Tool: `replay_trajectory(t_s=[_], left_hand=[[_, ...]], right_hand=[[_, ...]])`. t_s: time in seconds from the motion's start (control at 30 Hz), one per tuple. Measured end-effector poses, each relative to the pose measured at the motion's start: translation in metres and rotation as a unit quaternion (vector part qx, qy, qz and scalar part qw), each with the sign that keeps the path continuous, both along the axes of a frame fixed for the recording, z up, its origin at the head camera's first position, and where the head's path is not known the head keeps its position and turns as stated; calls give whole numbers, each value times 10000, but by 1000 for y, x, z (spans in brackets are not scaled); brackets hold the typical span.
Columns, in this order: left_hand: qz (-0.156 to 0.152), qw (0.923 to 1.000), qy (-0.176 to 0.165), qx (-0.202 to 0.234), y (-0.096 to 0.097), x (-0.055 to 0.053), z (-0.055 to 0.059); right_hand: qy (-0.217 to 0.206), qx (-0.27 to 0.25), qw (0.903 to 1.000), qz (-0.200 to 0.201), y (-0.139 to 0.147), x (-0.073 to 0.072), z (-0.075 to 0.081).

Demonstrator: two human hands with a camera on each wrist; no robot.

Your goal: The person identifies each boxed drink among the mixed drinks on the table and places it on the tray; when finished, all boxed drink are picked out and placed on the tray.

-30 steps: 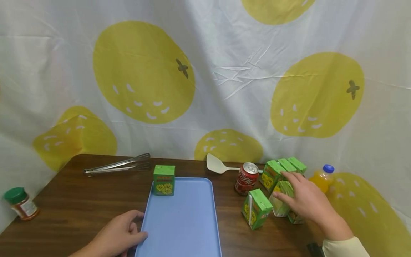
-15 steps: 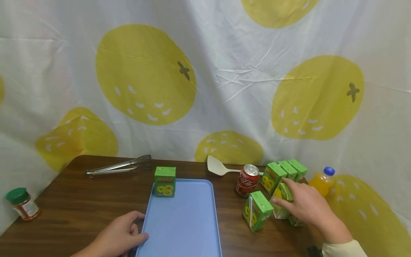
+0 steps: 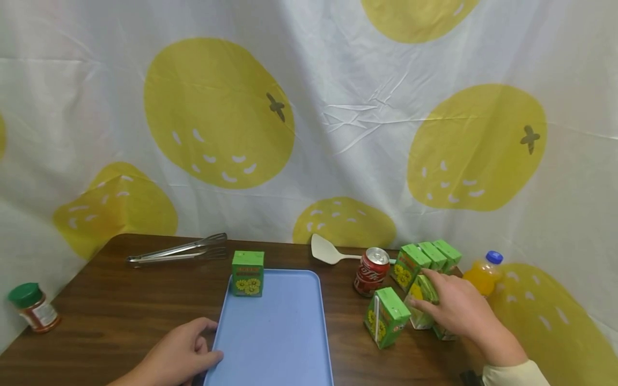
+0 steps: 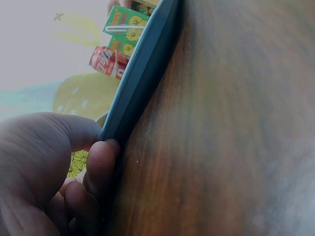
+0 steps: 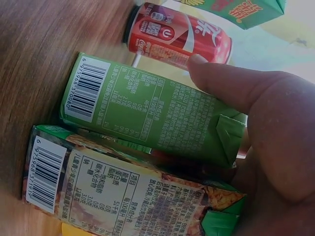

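Note:
My left hand (image 3: 176, 348) pinches the left rim of a light blue tray (image 3: 280, 332) between thumb and fingers. A green drink carton (image 3: 248, 276) with yellow flowers stands at the tray's far left corner. On the right, my right hand (image 3: 461, 305) grips a light green drink carton (image 5: 142, 103), the thumb along one side and the fingers mostly hidden behind it. Close beside that carton is another one with a brown printed picture (image 5: 113, 182). A green carton with a white straw (image 3: 386, 317) stands between the tray and my right hand.
A red cola can (image 3: 372, 271) stands in front of a white spatula (image 3: 325, 249). Several green cartons (image 3: 436, 254) are grouped behind my right hand, near an orange drink bottle (image 3: 484, 273). Metal tongs (image 3: 178, 250) and a green-lidded spice jar (image 3: 34, 308) lie left of the tray.
My right hand has lowered slightly and its fingers have come closer around the light green carton. My left hand stays on the tray rim.

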State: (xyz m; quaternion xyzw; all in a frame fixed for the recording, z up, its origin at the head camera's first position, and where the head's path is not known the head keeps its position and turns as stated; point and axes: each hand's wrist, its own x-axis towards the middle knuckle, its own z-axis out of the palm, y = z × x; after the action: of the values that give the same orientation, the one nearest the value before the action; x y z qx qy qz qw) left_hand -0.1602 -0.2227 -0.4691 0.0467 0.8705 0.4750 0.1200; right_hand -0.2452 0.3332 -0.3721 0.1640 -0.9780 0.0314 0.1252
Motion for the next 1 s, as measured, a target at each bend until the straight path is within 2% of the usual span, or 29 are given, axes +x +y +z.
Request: replay_trajectory(t_s=[0.47,1.0], left_hand=[[8,10000,-34,-55,1,-1,0],[-13,10000,-32,16,0,-1,-1]], right_hand=[[169,-211,9981,561,1,-3,-5],[-204,-341,9980,490,-7,1,-2]])
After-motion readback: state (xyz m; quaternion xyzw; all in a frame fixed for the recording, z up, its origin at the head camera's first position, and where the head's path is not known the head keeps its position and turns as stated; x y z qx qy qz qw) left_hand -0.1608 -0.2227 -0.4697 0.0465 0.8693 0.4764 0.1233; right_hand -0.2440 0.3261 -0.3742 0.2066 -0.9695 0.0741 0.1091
